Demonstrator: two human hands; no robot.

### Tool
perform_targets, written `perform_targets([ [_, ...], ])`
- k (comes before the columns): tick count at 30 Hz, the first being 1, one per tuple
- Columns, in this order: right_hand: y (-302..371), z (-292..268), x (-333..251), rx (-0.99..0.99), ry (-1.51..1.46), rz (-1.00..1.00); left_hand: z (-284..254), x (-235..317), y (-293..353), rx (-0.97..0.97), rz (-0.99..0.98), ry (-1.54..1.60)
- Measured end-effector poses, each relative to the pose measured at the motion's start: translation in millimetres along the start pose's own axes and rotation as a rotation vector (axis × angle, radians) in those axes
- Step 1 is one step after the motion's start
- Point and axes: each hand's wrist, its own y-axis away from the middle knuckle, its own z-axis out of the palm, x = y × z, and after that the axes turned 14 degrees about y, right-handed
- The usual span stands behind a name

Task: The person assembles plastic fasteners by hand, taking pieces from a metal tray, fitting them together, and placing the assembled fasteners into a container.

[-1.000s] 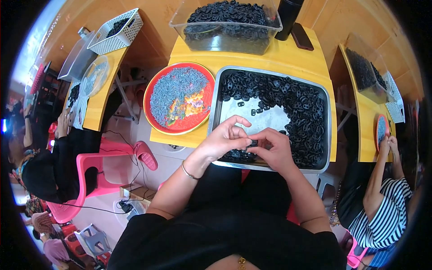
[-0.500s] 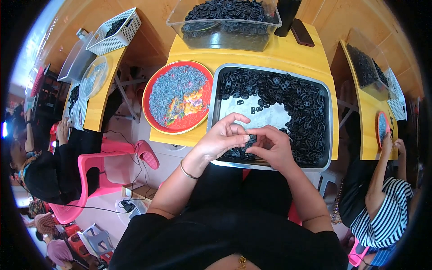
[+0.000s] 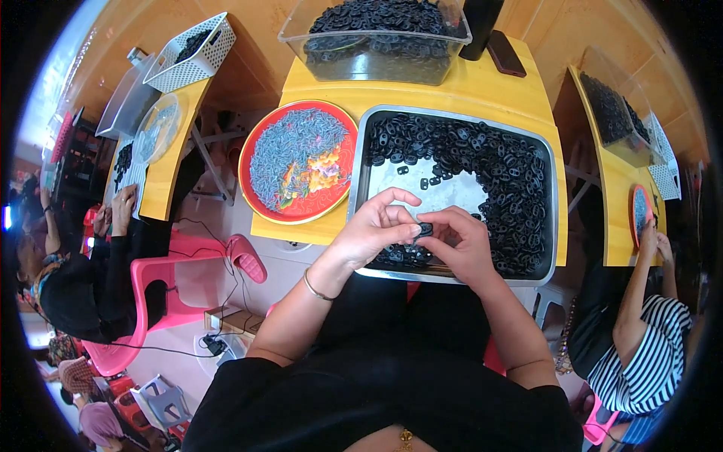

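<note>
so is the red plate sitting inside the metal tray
No, the red plate lies on the yellow table to the left of the metal tray, outside its rim.

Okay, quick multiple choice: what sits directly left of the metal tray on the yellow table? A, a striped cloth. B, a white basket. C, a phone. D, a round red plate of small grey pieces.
D: the round red plate of grey pieces lies beside the metal tray on its left.
</note>
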Motion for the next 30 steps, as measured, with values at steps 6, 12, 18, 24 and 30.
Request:
perform_targets([
  [6,-4.4,0.2,-2.8,0.032,0.067,-0.010,0.2,0.0,-0.7,0.015,0.073,-0.084],
  [12,-1.9,-2.6,-5.3,0.060,0.048,0.009,2.9,2.6,-3.5,0.033,0.100,-0.127],
  [18,2.8,0.0,3.1,0.202,-0.097,0.090,38.4,68.5,-25.6,0.090,0.266,-0.461],
  [24,-2.0,0.2,1.7,0.162,0.027,-0.003,55.6,181.2,-105.4,0.121,0.782,-0.660],
  [30,-2.5,0.9,5.0,0.158,0.084,-0.065,29.8,215.0,-124.1,0.205,1.134,-1.444],
])
